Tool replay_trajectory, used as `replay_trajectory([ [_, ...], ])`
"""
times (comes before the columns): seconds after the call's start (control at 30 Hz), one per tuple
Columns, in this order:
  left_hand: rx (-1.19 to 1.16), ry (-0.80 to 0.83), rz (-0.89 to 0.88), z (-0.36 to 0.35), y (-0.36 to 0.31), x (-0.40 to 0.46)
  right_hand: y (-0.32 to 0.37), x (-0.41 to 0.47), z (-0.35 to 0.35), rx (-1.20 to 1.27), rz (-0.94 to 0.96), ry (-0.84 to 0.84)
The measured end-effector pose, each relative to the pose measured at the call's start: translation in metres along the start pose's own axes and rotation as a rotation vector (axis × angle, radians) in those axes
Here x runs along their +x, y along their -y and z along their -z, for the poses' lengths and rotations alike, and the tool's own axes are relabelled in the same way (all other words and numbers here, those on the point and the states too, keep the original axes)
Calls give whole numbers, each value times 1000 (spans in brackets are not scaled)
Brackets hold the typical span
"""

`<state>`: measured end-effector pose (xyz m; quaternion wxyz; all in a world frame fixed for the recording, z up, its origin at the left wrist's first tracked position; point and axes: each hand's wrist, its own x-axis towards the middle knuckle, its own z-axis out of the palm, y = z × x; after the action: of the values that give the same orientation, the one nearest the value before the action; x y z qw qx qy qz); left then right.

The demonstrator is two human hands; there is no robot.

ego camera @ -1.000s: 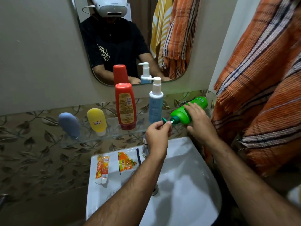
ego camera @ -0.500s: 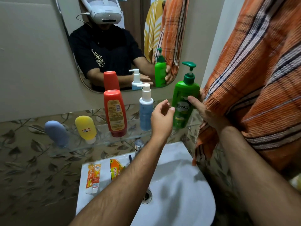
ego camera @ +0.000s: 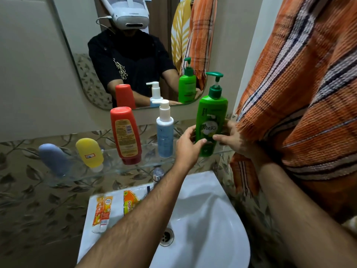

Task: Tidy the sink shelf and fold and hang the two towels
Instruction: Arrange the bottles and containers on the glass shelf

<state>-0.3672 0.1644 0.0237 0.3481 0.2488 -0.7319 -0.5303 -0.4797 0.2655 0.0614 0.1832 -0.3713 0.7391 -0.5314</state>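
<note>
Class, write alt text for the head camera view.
Both hands, left hand and right hand, hold an upright green pump bottle on the glass shelf above a white sink, beside four other bottles.

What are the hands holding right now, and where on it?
Both hold the green pump bottle, upright at the glass shelf: the left hand and the right hand grip its lower body at the label, one on each side.

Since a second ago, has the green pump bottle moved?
Yes. The green pump bottle lay tilted, pump toward the blue pump bottle; now it stands upright on the glass shelf, right of it.
</note>
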Motion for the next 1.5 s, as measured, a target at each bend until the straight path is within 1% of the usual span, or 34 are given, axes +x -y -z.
replay_trajectory([
  [0.03, 14, -12, -2, 0, 0, 2, -4, 3, -1, -4, 33, 14],
  [0.1, 37, -32, -2, -1, 1, 5, -3, 4, -2, -25, 22, 20],
  [0.4, 63, -89, -1, -8, 3, 14, -6, 11, -9, 40, -105, -1],
  [0.53, 70, -104, -13, -10, 3, 13, -7, 9, -11, 24, -92, -9],
  [0.67, 73, -115, -18, -11, 4, 11, -4, 6, -8, -19, -120, -10],
  [0.87, 78, -117, -36, -12, 5, 8, -5, 5, -9, -7, -132, -11],
  [1.07, 93, -77, -23, -12, 12, 1, -8, 4, -8, -38, -89, -16],
  [1.17, 108, -85, -5, -12, 18, -9, -22, 4, -8, -108, 1, -33],
  [1.23, 134, -103, -52, -12, 21, -20, -57, 17, -5, -155, 32, -84],
  [1.27, 156, -111, -87, -11, 21, -26, -63, 15, -5, -166, 51, -123],
  [1.3, 181, -114, -122, -10, 21, -32, -59, 6, -7, -180, 66, -160],
  [1.37, 212, -107, -192, -7, 21, -42, -29, -25, -16, -173, 98, -225],
  [1.43, 223, -78, -243, -2, 21, -51, -21, -40, -23, -158, 112, -237],
  [1.5, 233, -18, -270, 5, 25, -59, -22, -51, -31, -215, 114, -239],
])
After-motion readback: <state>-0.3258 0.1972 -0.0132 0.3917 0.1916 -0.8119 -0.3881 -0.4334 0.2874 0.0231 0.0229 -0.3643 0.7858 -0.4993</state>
